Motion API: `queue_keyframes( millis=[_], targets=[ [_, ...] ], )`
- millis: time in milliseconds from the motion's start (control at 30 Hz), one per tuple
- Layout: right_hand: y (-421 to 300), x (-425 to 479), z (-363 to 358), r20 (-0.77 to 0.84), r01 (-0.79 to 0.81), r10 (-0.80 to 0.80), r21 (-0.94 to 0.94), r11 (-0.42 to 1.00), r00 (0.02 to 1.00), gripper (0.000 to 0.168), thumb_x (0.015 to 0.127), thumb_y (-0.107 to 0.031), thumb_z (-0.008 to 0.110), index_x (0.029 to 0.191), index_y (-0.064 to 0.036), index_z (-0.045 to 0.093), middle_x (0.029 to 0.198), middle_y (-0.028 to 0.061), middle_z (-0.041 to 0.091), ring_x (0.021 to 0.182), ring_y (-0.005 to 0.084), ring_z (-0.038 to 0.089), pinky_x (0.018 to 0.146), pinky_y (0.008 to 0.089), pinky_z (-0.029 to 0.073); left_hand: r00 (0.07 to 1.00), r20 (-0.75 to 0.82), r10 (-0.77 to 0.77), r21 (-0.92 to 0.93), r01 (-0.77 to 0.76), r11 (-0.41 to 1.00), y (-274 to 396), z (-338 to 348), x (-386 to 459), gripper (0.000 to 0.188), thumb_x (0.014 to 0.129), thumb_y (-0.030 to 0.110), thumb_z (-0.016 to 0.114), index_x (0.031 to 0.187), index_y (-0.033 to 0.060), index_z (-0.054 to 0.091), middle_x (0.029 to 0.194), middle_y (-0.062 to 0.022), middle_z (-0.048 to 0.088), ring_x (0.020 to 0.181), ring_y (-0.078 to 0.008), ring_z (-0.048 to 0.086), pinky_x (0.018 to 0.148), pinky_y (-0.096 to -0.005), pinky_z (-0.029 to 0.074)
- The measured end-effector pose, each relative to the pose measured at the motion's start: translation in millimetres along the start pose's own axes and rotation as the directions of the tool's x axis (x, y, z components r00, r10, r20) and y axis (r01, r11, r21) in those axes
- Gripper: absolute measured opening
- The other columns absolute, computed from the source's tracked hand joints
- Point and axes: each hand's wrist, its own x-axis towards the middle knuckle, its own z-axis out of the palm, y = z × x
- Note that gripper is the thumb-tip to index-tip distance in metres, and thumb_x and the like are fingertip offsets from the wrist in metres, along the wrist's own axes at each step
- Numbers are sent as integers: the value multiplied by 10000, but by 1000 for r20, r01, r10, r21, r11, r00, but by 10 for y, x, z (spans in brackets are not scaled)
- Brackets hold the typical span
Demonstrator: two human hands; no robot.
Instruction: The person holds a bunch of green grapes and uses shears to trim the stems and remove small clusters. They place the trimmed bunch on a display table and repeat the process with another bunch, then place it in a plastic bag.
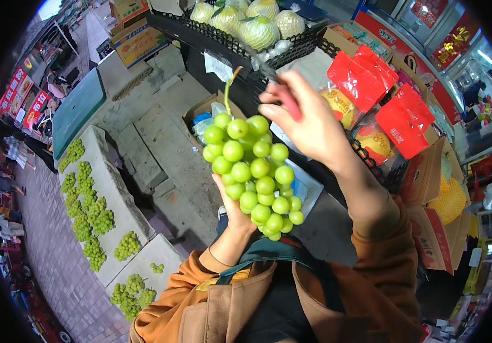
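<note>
A large bunch of green grapes (250,171) rests on my left hand (238,210), which supports it from below and behind; most of the fingers are hidden by the fruit. Its stem (228,92) points up, bent and brownish at the tip. To the right of the stem and above the grapes, my right hand (303,115) grips a tool with red handles (288,100), perhaps small shears. The tool's metal end is blurred, pointing up and left, apart from the stem.
More grape bunches (85,193) lie on a pale covered stand at left. A black crate (211,32) of net-wrapped pomelos stands ahead. Red-topped fruit bags (357,79) fill a crate at right. An open cardboard box (190,118) and a clear-blue container (310,184) sit lower down.
</note>
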Motion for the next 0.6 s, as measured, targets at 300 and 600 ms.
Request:
queue_keyframes(
  millis=[300,600],
  targets=[
    [-35,363,149,215,-114,99,56,992,972,376,820,-188,744,1065,2,531,933,169,677,849,284,677,774,389,522,996,-5,-87,351,84,932,-104,-185,-213,825,928,742,222,1501,149,268,1473,-93,387,1327,-284,419,1109,-452,355],
    [-67,287,139,164,-68,124,-311,948,979,434,811,-271,764,1095,-45,526,913,150,652,861,258,661,775,367,506,973,-59,-224,181,231,956,-44,-31,-184,809,929,732,256,1460,125,328,1408,-106,446,1245,-272,498,1048,-453,431]
  ],
)
